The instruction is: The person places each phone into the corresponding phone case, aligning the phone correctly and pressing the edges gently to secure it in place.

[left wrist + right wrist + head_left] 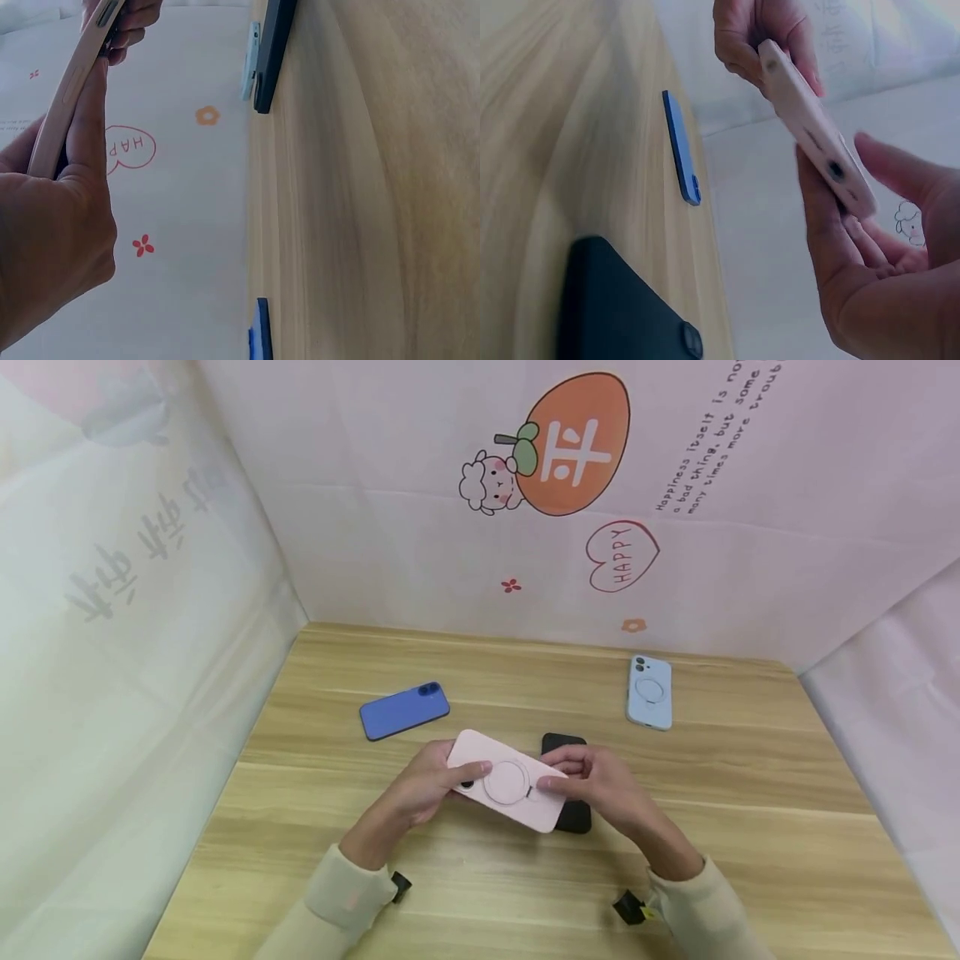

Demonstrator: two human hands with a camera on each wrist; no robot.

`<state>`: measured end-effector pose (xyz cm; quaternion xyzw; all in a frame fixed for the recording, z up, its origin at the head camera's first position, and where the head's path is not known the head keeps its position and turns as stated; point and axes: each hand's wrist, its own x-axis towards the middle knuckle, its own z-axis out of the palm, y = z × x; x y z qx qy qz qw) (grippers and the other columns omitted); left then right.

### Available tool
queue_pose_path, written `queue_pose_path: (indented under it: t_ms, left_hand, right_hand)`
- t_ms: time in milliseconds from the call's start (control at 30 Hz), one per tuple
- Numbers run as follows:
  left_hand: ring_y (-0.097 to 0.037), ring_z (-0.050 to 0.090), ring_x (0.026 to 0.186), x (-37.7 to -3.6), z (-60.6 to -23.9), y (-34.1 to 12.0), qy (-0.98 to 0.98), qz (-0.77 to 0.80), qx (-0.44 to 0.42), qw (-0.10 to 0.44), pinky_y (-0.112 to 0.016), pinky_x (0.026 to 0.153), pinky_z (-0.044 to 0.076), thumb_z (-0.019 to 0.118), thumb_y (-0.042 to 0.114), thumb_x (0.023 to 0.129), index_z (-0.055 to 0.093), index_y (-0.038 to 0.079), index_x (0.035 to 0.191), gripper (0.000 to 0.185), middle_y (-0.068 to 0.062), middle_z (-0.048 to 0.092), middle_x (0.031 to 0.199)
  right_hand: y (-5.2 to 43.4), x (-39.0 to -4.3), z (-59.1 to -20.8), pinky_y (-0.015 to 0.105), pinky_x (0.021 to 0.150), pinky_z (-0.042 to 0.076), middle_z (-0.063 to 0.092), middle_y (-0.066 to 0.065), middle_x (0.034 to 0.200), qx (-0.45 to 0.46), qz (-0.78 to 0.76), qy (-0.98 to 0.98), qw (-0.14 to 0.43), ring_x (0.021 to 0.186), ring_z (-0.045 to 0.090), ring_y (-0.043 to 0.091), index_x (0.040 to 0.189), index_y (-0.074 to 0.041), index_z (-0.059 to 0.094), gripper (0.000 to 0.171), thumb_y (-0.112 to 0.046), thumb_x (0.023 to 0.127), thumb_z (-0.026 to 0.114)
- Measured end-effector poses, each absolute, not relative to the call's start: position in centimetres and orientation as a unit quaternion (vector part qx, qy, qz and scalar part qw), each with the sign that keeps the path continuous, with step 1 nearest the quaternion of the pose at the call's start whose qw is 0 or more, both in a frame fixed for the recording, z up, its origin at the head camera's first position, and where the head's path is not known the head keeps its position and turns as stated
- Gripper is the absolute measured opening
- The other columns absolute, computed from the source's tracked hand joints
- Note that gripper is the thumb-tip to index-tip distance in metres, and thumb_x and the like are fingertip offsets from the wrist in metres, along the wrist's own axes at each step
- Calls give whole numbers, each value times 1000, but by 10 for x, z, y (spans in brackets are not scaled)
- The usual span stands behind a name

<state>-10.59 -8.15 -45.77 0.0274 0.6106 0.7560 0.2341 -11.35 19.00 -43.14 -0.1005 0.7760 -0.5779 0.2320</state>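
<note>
Both hands are up off the wooden table (750,827), and between them sits a pink phone case (508,781) with a raised ring on its back, held clear of the wood. The left hand (427,787) grips the end with the camera cutout: its thumb lies across the back just beside the ring, its fingers curl underneath. From the left wrist view the pink case shows edge-on (71,90), the thumb pressed flat along it. The right hand (600,781) takes the other end, fingertips pinching the edge next to the ring. In the right wrist view the case (814,127) runs slanted between the two hands, a dark opening in its side just by the right fingers.

Directly beneath the right hand's fingers, flat on the table, lies a black phone (572,814), partly hidden by the pink case and the hand; the right wrist camera catches it (615,307) lying well below the palm. Beyond the left fingers, near but apart from them, a dark blue phone (404,710) lies on the wood, back up. Farther out past the right fingers, well apart, a light blue phone case (649,692) with its own ring lies near the backdrop (420,468), which is printed with a cartoon sheep, an orange fruit and a "HAPPY" heart. Cream sleeves cover both wrists.
</note>
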Motion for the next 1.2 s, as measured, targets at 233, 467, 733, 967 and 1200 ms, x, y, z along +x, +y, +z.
queue_pose_path:
  t_ms: [233,467,733,967,1200]
  left_hand:
    - [-18,75,89,-106,-455,-85,644,706,84,282,-34,78,66,70,4,100,64,-12,126,31,-13,76,105]
    - [-17,74,86,-105,-455,-85,659,692,88,282,-32,77,65,72,8,100,64,-11,124,31,-12,74,103]
    - [-26,77,95,-105,-458,-86,611,744,40,267,-39,85,65,71,1,99,56,-14,136,42,-22,76,111]
    - [-27,78,99,-106,-460,-86,622,732,34,274,-35,84,65,68,-1,101,57,-16,136,40,-28,74,117]
    - [-29,77,102,-110,-456,-91,666,693,46,272,-37,87,65,69,3,102,61,-12,134,36,-24,76,115]
  right_hand:
    - [178,-116,-426,24,62,60,76,5,84,-197,-499,800,267,72,71,12,106,2,76,24,-16,91,85]
    - [169,-111,-428,23,59,58,74,5,80,-194,-503,798,269,70,69,12,101,5,74,19,-7,91,84]
    - [163,-104,-435,24,62,59,77,12,82,-119,-557,785,243,72,71,14,97,7,68,19,-5,91,83]
    - [158,-102,-441,29,68,63,79,13,87,-64,-614,752,230,77,74,16,99,7,65,21,-6,92,81]
    - [156,-101,-447,33,72,65,79,12,89,-59,-620,744,240,81,75,16,102,7,65,23,-9,94,80]
